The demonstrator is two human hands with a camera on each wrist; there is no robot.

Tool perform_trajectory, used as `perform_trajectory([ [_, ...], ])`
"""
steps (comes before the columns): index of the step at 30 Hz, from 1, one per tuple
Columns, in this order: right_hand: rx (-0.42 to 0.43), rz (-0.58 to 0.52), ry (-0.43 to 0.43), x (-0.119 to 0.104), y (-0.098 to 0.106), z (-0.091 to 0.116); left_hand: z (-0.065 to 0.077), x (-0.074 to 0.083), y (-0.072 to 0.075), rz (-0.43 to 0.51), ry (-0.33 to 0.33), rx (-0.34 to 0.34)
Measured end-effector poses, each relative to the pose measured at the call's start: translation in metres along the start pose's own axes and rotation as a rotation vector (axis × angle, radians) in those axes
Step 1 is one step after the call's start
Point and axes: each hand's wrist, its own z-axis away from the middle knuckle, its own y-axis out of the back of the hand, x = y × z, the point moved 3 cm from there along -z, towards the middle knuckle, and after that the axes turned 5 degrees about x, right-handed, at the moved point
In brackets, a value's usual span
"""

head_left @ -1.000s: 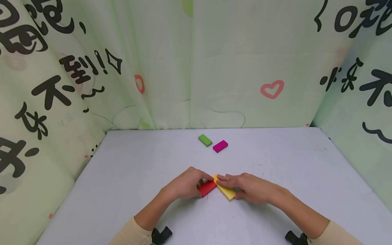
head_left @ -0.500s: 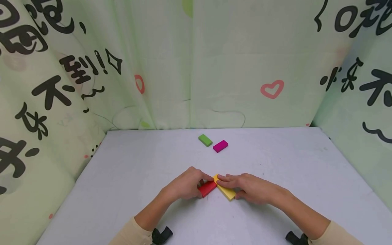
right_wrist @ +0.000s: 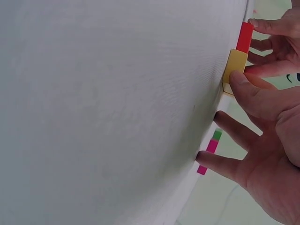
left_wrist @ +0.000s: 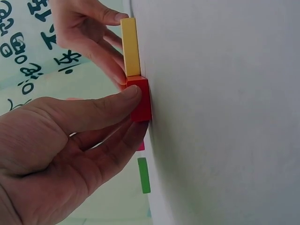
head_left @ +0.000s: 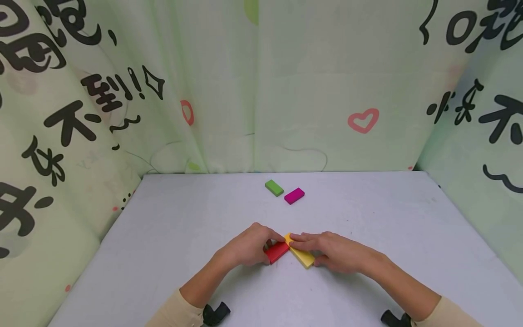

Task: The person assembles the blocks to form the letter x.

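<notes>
A red block (head_left: 278,252) and a yellow block (head_left: 303,257) lie on the white table, meeting end to corner at an angle. My left hand (head_left: 250,245) pinches the red block, its thumb on the near end and a fingertip at the far end by the joint. My right hand (head_left: 339,250) holds the yellow block between the thumb, at its near end, and fingers laid across its far end. In the left wrist view the red block (left_wrist: 139,99) touches the yellow block (left_wrist: 131,47). The right wrist view shows two right fingertips spread down at the tabletop.
Farther back on the table (head_left: 367,213) lie a green block (head_left: 274,187) and a magenta block (head_left: 294,195), close together. A pale green curtain (head_left: 302,91) with black lettering hangs behind the table and along both sides.
</notes>
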Motion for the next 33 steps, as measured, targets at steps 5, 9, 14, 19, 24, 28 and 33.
perform_trajectory([
  [5, 0.001, -0.015, 0.01, 0.0, 0.001, 0.0, 0.0, 0.0, 0.0, -0.001, -0.013, -0.003],
  [9, -0.008, -0.031, 0.007, 0.0, 0.001, 0.001, 0.001, -0.002, 0.002, -0.008, -0.015, -0.012],
  [14, -0.002, -0.036, 0.022, 0.001, 0.004, 0.002, 0.002, -0.005, 0.005, 0.001, -0.007, -0.008],
  [19, 0.05, -0.019, 0.046, 0.006, 0.006, 0.002, 0.001, -0.006, 0.007, -0.036, -0.078, 0.018],
  [24, 0.067, -0.039, 0.022, 0.01, 0.009, 0.003, -0.001, -0.004, 0.007, -0.093, -0.149, -0.006],
  [28, 0.067, -0.047, 0.02, 0.012, 0.011, 0.003, -0.002, -0.004, 0.005, -0.104, -0.153, -0.041],
  [33, 0.083, -0.041, 0.019, 0.013, 0.014, 0.002, -0.002, -0.005, 0.001, -0.119, -0.158, -0.083],
])
